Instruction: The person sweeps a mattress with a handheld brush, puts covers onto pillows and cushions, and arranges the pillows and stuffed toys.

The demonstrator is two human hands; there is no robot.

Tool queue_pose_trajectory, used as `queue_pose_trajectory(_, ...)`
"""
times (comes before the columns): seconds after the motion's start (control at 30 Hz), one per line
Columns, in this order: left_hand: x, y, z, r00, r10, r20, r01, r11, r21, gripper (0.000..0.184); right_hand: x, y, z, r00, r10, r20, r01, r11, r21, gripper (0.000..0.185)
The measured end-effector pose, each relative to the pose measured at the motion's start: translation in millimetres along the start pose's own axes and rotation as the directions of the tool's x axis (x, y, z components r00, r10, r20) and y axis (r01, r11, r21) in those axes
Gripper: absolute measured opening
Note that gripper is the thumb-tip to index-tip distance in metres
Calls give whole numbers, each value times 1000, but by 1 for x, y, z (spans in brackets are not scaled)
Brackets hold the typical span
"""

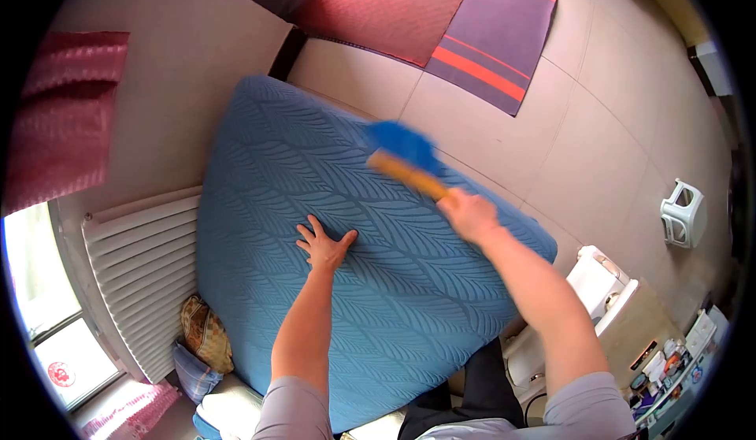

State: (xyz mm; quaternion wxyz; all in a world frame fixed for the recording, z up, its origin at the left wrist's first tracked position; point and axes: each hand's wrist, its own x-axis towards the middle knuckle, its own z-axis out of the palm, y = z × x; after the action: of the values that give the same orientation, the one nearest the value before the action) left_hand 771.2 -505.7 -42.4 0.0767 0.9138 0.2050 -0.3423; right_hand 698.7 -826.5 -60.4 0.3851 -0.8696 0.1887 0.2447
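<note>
A: How far along is the work with the brush [409,156]?

B: It's looking mid-stroke, I'd judge. The brush is blurring over the blue mattress [394,298], close to the edge facing the tiled floor [606,133]. I'm not able to tell whether it's touching.

A: So what's done, and what's left?

B: The fabric isn't showing any line between covered and uncovered parts, so I'm not able to measure either.

A: And the hands?

B: The right hand [470,214] is keeping a closed grip around the orange-yellow handle [424,182]. The left hand [321,248] is holding nothing; its grip is wide, fingers fanning out over the mattress.

A: What about textures?

B: The mattress is wearing a quilted, leaf-like pattern, ridges branching off long stems, with its corners rounding softly. The brush is carrying a deep blue head, too smeared for single bristles. Beside the mattress, a pale ribbed radiator [146,267] is standing against the wall, and a patterned cushion [206,336] is sitting just below it.
</note>
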Motion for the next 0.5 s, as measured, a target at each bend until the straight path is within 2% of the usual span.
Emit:
queue_pose_trajectory(0.03, 2, 2, 0, 1000, -2, 0, 2, 1000, 16, 127, 14, 23, 1, 991, 93, -92, -77, 983, 166, 38)
queue_pose_trajectory(0.13, 1, 16, -9, 995, -76, 58, 73, 996, 51, 127, 26, 23, -12, 996, 49, -73, -43, 996, 83, 38)
queue_pose_trajectory(0.2, 3, 13, -2, 996, -73, 43, 71, 996, 56, 128, 22, -53, -10, 1000, -20, 19, 18, 996, 82, 39)
queue_pose_trajectory(0.27, 2, 19, -5, 996, -89, 29, 87, 994, 62, 127, 30, -102, 30, 971, -230, 70, 230, 973, 9, 38)
queue_pose_trajectory(0.3, 0, 19, -6, 997, -80, 1, 79, 994, 79, 126, 34, -125, 37, 952, -249, 179, 256, 967, -17, 39)
queue_pose_trajectory(0.37, 1, 19, -6, 998, -48, -45, 53, 991, 120, 125, 51, -138, 42, 944, -261, 201, 282, 956, -83, 40)
queue_pose_trajectory(0.4, 13, 17, -6, 989, 104, -109, -94, 991, 92, 124, 59, -133, 36, 954, -236, 187, 257, 961, -99, 41)
queue_pose_trajectory(0.47, 35, 5, 2, 900, 377, -221, -375, 926, 53, 121, 70, -115, 21, 969, -172, 177, 197, 970, -140, 42)
queue_pose_trajectory(0.5, 40, 15, -2, 882, 408, -238, -402, 913, 75, 121, 78, -115, 25, 990, -91, 110, 98, 993, -61, 43)
